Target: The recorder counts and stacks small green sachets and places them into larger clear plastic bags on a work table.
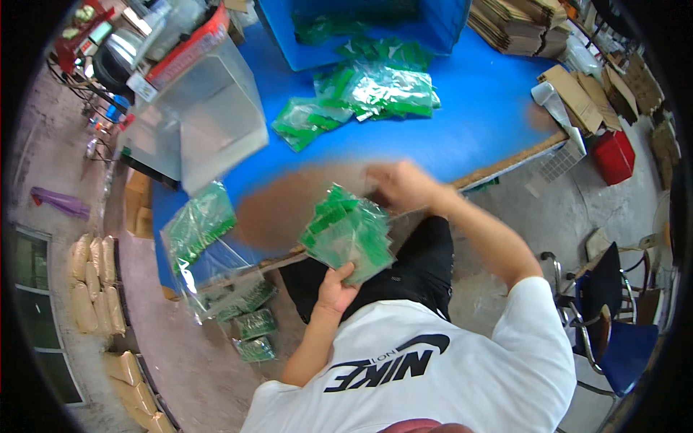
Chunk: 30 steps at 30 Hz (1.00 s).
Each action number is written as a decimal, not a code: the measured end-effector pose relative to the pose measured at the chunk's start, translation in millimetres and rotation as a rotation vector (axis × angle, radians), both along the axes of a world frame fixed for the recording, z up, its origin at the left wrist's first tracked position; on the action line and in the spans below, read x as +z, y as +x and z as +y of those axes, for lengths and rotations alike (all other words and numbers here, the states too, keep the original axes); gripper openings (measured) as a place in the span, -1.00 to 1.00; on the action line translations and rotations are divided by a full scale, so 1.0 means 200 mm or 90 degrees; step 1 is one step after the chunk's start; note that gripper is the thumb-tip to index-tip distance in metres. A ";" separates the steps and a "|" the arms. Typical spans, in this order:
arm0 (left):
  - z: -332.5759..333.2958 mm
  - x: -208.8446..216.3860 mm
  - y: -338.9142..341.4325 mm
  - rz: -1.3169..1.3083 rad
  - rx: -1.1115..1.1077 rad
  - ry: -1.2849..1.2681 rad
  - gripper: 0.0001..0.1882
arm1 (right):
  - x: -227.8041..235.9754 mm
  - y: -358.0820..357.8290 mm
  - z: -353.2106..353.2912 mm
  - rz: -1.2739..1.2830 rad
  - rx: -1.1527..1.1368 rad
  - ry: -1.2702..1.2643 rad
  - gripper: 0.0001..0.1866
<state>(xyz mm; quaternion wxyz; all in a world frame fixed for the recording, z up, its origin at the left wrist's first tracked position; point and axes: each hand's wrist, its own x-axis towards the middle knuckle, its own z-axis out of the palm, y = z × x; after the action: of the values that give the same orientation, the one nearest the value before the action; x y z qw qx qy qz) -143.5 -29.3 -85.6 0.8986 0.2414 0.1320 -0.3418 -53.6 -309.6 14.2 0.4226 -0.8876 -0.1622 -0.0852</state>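
Note:
My left hand point(337, 290) is closed on the lower end of a fanned stack of green-and-clear plastic packets point(350, 234), thumb on top, in front of the table's near edge. Just beyond the stack, to its upper right, is my right hand point(406, 186); motion smears its fingers, and I cannot tell whether they hold anything. More shiny green packets point(382, 90) lie in a loose heap at the mouth of a blue bin point(451, 29). To the left, a large clear bag point(206, 224) with green packets inside hangs partly over the table edge.
The blue table point(491, 137) has a worn brown front edge. A clear plastic box point(224, 108) stands at its left, and stacked flat cardboard point(516, 25) at the far right. Bagged green bundles point(256, 325) sit below the table. Chairs point(624, 353) and a red box point(613, 157) are to the right.

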 end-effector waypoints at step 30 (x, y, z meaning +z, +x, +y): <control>0.23 0.01 -0.09 0.014 0.150 -0.107 -0.40 | -0.10 -0.12 0.16 -0.124 0.008 -0.361 -0.46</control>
<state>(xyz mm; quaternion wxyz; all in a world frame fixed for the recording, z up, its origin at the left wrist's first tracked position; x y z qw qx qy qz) -160.9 16.4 -83.3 0.9480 0.1446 0.1400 -0.2466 -77.2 -278.5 -5.5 0.1411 -0.9568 -0.2247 -0.1186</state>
